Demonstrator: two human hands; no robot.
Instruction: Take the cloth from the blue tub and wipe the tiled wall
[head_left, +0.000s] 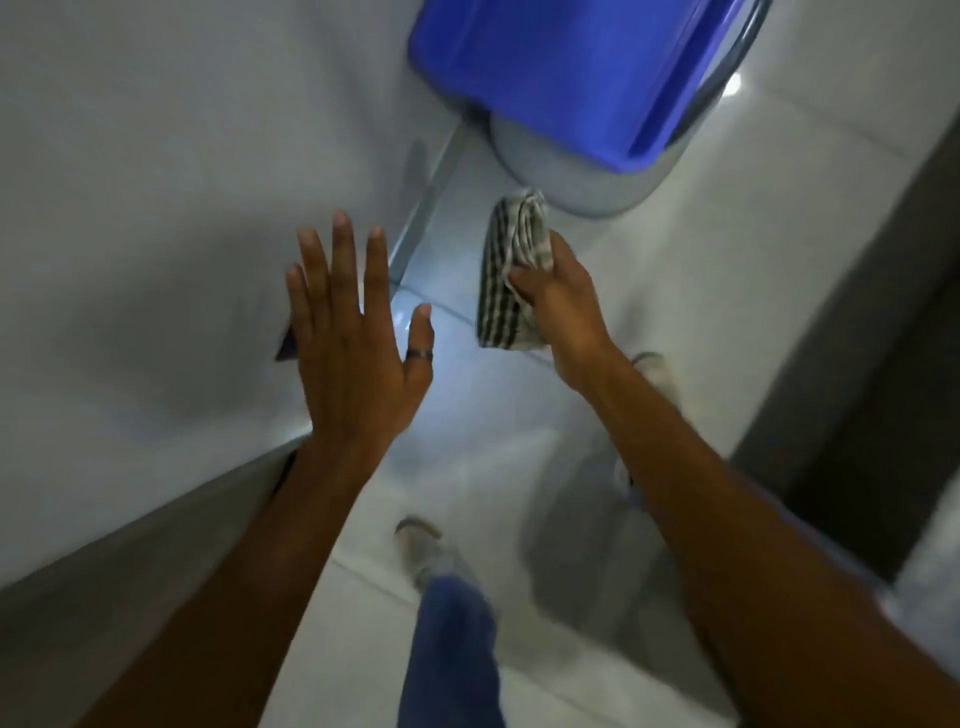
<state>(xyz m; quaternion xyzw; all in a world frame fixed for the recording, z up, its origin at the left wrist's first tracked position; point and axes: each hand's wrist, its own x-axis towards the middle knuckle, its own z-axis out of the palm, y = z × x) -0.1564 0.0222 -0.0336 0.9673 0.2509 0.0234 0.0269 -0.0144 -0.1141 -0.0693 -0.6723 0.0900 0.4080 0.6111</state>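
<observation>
Since wiping comes next: the folded black-and-white striped cloth is already out of the blue plastic tub.
Right hand: clenched around the cloth, bunching it into a pad.
Left hand: released, fingers spread toward the pale wall, likely for balance.

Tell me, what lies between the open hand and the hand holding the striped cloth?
Nothing: between the left hand and the striped cloth in the right hand, the head view shows only shiny floor tiles below.
</observation>
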